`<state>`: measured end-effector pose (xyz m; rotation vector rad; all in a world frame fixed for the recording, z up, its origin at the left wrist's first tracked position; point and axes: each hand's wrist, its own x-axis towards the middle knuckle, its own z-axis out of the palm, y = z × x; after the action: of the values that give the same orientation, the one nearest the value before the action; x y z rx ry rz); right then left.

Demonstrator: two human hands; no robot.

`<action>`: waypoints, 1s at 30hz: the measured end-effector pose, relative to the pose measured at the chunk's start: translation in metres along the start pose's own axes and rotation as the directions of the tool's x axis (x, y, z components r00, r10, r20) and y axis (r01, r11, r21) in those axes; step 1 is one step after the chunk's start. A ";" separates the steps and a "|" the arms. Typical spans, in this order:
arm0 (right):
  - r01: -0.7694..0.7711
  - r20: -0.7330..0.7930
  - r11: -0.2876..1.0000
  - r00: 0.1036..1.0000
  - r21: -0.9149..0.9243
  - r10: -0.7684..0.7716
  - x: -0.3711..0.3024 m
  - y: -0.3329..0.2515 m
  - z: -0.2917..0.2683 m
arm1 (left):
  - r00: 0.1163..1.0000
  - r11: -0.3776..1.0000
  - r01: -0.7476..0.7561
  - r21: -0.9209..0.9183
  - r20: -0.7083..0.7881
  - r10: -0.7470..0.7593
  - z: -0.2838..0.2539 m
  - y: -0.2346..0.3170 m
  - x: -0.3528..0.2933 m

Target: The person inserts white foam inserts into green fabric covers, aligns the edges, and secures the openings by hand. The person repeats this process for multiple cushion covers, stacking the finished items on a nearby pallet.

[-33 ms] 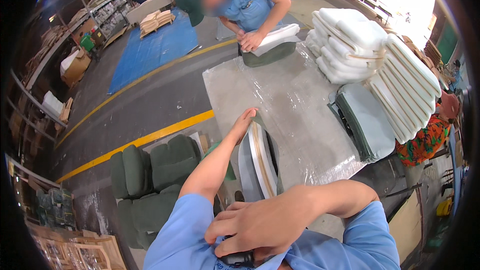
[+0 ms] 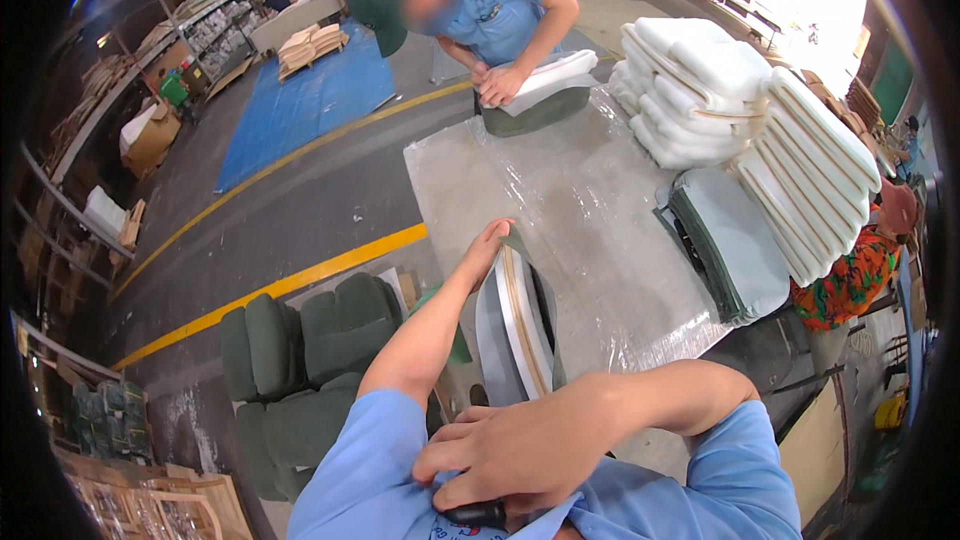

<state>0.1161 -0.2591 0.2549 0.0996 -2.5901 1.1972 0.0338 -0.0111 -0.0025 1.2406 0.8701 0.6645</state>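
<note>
My left hand [image 2: 491, 243] reaches out and grips the far end of a cushion piece [image 2: 523, 325], which stands on edge at the table's near left side. White and tan foam layers show along its upper edge, with a grey sheet on the left and dark green fabric at the right. My right hand [image 2: 525, 445] is drawn back close to my chest, knuckles up and fingers bent. A black object [image 2: 474, 514] pokes out beneath its fingers against my blue shirt; most of it is hidden.
Across the plastic-covered table [image 2: 600, 230], a co-worker [image 2: 500, 15] presses on another cushion piece [image 2: 535, 105]. White foam pads [image 2: 700, 80] and grey-green covers [image 2: 735, 240] are stacked at the right. Dark green cushions [image 2: 350, 325] lie lower left, beside the table.
The black object under my right hand shows at a slightly different angle. My left hand keeps its grip on the cushion piece.
</note>
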 end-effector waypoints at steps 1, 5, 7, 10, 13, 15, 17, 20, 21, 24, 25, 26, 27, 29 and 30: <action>-0.101 0.103 0.993 0.989 -0.056 0.106 0.000 0.004 -0.001 | 0.999 0.999 -0.033 0.023 0.000 0.033 -0.001 0.000 0.001; -0.233 0.195 0.958 0.945 -0.164 0.263 -0.004 0.012 -0.003 | 0.990 0.984 -0.141 0.106 -0.012 0.143 -0.010 0.000 0.007; -0.189 0.126 0.979 0.972 -0.080 0.198 -0.007 0.009 -0.007 | 0.989 0.985 -0.146 0.088 -0.017 0.148 -0.012 -0.001 0.010; -0.195 0.105 0.980 0.974 -0.044 0.198 -0.001 0.004 -0.011 | 0.998 0.997 -0.069 -0.023 0.000 0.069 -0.014 -0.004 0.011; -0.335 0.144 0.913 0.916 -0.234 0.373 0.008 0.009 0.007 | 0.999 0.991 0.015 -0.129 0.041 -0.010 -0.009 -0.001 0.012; -0.378 0.088 0.904 0.912 -0.199 0.401 0.006 0.010 0.011 | 0.999 0.992 0.014 -0.129 0.034 -0.010 -0.013 0.001 0.011; -0.237 -0.152 0.964 0.955 0.118 0.253 -0.011 0.018 0.004 | 0.998 0.984 0.032 -0.178 0.056 -0.023 -0.017 0.001 0.012; -0.294 -0.520 0.953 0.803 0.077 0.290 -0.063 0.064 -0.026 | 0.991 0.964 0.113 -0.242 0.096 -0.092 -0.017 0.004 0.011; -0.518 -0.622 0.835 0.597 0.185 0.507 -0.085 0.089 -0.034 | 0.986 0.952 0.149 -0.266 0.117 -0.122 -0.012 0.006 0.012; -0.918 -0.729 0.362 0.138 0.159 0.670 -0.119 0.147 -0.054 | 0.994 0.974 0.065 -0.219 0.105 -0.043 0.005 0.004 0.013; -0.956 -0.701 0.270 0.116 0.113 0.704 -0.124 0.161 -0.057 | 0.991 0.975 0.053 -0.214 0.129 -0.025 0.011 0.004 0.015; -0.977 -0.671 0.207 0.126 0.042 0.730 -0.118 0.174 -0.062 | 0.993 0.973 0.041 -0.228 0.121 -0.014 0.005 0.001 0.016; -0.989 -0.642 0.143 0.129 -0.031 0.755 -0.112 0.187 -0.067 | 0.993 0.969 0.031 -0.243 0.115 -0.003 0.000 -0.001 0.020; -0.997 -0.618 0.031 0.070 -0.073 0.783 -0.116 0.208 -0.075 | 0.989 0.979 0.057 -0.198 0.145 -0.029 0.002 -0.005 0.030; -0.995 -0.606 -0.035 0.026 -0.089 0.795 -0.123 0.215 -0.079 | 0.983 0.977 0.084 -0.198 0.175 -0.049 0.008 -0.006 0.035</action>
<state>0.2129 -0.0666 0.1104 -2.1895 -2.2093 0.4580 0.0590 0.0124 -0.0142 1.0615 0.6810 0.5707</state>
